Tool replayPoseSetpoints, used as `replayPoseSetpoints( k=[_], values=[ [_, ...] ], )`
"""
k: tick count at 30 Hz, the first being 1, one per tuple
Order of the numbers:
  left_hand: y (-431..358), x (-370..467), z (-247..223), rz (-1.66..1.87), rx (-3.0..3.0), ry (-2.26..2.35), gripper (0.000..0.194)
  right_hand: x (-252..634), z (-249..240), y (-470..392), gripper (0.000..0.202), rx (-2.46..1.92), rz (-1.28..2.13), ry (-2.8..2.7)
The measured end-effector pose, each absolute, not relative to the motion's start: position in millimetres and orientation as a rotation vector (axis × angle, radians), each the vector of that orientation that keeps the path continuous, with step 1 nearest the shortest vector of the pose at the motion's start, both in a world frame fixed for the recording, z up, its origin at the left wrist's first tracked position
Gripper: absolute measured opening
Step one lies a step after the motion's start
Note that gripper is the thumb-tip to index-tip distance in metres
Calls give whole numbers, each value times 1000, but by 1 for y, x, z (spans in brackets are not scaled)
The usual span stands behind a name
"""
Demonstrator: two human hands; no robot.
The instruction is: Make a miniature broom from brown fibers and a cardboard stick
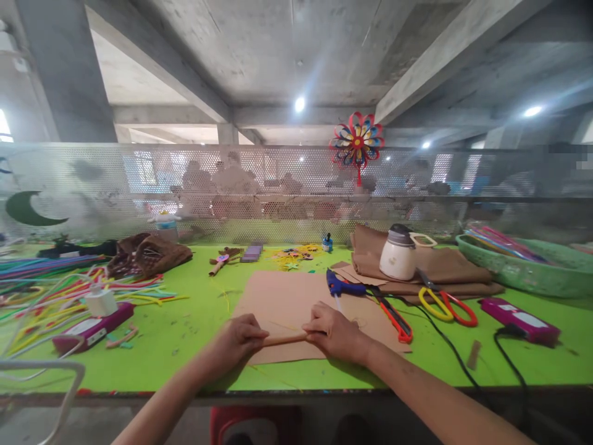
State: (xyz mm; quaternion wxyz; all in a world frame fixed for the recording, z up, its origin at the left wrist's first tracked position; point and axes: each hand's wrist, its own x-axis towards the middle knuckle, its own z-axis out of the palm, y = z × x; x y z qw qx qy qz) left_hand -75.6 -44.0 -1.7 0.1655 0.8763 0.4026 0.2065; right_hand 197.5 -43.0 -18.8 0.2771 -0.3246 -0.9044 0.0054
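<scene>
The brown roll (286,339) ran crosswise over the near part of the brown sheet (282,296), its left end pinched between thumb and fingers of the left hand (243,339), its right end likewise by the right hand (336,332). A blue glue gun (341,285) and a red-and-black tool (393,322) lay at the sheet's right side. Scissors (447,304) lay right of the sheet; coloured stems (152,286) sprawled to its left.

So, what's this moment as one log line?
left hand: holds thin brown piece, left end | right hand: holds right end | glue gun: unheld
</scene>
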Motion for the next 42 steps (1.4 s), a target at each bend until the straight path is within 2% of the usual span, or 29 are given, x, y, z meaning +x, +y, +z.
replayPoseSetpoints(
  k=[12, 21, 28, 36, 42],
  values=[
    [-50, -72, -1, 678, 2470, 1144, 30, 199, -24, -41, 9, -874, 49, -2409],
    [-50, -77, -8, 653, 2530, 1169, 28, 195, -23, -44, 18, -915, 51, -2431],
    [-51, -75, 2, 554, 2561, 1211, 34, 194, -25, -42, 24, -939, 73, -2425],
    [-45, -79, -16, 673, 2575, 1255, 31, 193, -24, -45, 22, -931, 68, -2427],
    [-51, -76, -11, 669, 2550, 1288, 35, 193, -25, -45, 22, -931, 74, -2420]
  ],
)
